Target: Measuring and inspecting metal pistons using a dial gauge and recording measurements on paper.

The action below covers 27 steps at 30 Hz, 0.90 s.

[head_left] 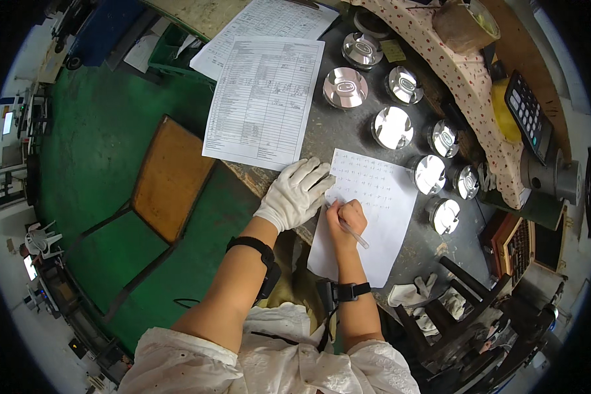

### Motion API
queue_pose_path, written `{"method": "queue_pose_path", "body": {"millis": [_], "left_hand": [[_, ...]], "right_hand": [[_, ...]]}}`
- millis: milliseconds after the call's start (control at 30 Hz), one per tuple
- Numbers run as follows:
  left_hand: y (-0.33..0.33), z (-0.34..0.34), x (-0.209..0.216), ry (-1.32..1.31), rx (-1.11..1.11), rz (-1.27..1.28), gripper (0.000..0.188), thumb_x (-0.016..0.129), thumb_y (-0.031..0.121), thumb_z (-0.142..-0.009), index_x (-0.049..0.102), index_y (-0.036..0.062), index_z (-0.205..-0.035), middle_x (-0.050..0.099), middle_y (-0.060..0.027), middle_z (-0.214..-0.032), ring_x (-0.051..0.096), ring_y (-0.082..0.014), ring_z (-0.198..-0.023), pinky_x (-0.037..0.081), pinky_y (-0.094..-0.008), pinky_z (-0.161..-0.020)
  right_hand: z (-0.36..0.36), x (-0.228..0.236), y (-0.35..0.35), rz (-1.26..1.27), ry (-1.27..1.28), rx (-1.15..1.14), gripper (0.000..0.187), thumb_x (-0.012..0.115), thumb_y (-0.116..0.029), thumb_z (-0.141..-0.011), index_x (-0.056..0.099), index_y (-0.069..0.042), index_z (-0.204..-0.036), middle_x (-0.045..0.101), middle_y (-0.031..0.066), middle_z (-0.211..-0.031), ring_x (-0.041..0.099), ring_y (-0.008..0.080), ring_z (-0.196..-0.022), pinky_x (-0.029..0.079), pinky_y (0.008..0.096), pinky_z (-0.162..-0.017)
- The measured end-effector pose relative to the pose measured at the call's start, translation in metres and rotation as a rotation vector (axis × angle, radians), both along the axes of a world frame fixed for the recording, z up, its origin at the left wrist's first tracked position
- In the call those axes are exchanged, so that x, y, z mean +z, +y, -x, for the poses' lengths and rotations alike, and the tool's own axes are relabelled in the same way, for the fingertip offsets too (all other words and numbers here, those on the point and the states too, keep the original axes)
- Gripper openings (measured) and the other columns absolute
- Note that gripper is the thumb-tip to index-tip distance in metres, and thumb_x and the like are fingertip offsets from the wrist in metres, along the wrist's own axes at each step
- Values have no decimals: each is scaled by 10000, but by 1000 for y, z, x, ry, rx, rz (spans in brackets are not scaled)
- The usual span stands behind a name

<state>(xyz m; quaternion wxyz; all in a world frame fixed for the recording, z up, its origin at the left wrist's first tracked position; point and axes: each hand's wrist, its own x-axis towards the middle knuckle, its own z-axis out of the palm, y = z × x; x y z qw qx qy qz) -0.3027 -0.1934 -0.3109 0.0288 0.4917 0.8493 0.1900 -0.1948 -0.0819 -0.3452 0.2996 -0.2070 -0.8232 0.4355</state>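
A dark, scuffed tabletop [340, 133] is running diagonally across a workroom, its worn near edge slanting from beneath the printed sheet [262, 98] toward the person's lap. The lower left corner of that sheet is projecting past the edge. A dark strip of surface is showing between the printed sheet and eight round, shiny metal pieces [392, 128], which are standing in loose rows toward the far side. The handwritten sheet [384, 230] is lying at a slant before the person, its upper right corner coming just beside the nearest pieces.

The left hand [297, 192], in a white glove, is lying flat with fingers extended, spanning the table edge and reaching the left margin of the handwritten sheet; it is grasping nothing. The bare right hand [347, 220] is closing its fingers around a pale pen [360, 240] above the same sheet; whether the tip is touching the paper cannot be told.

Beyond the pieces, a patterned cloth [469, 95] is bordering the surface, and a calculator [530, 117] is leaning at the right. White gloves [410, 293] are lying near the lower right. On the left, a chair with a brown panel [171, 177] is standing on the green floor [92, 164].
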Motion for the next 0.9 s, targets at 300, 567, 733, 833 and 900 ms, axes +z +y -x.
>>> {"method": "queue_pose_path", "body": {"millis": [300,567,733,833,900], "left_hand": [[1,0,-1,15,1,-19,396,607,278,-801,580,120,-1163,493,-99,-1276,464,-286,-1186,366,-418,-1021],[0,2,1,17,-12,-8,380,600,281,-810,585,116,-1152,513,-97,-1250,472,-287,-1175,377,-418,-1015],[1,2,4,14,-5,-33,376,596,255,-801,587,105,-1146,517,-100,-1240,480,-282,-1163,379,-410,-1014],[0,1,0,8,-4,-47,379,598,250,-799,585,103,-1148,516,-98,-1238,481,-281,-1161,376,-404,-1016],[0,0,-1,13,2,-41,383,601,246,-797,583,101,-1151,516,-96,-1235,477,-280,-1168,371,-403,-1018]], "right_hand": [[-1,1,1,14,17,-32,331,678,76,-676,396,-33,-541,396,88,-551,385,188,-444,330,288,-420],[0,-1,0,25,26,-24,333,654,102,-675,378,-30,-544,382,82,-540,362,184,-455,301,292,-428],[4,6,-2,16,38,-54,330,631,115,-667,360,-30,-546,355,77,-527,335,183,-460,273,308,-430],[-1,1,0,33,26,-33,323,623,110,-668,359,-29,-544,349,79,-527,331,188,-462,268,315,-430],[-3,-2,3,-35,-12,-38,302,650,85,-675,402,-31,-547,408,96,-551,379,210,-443,334,301,-423]]}}
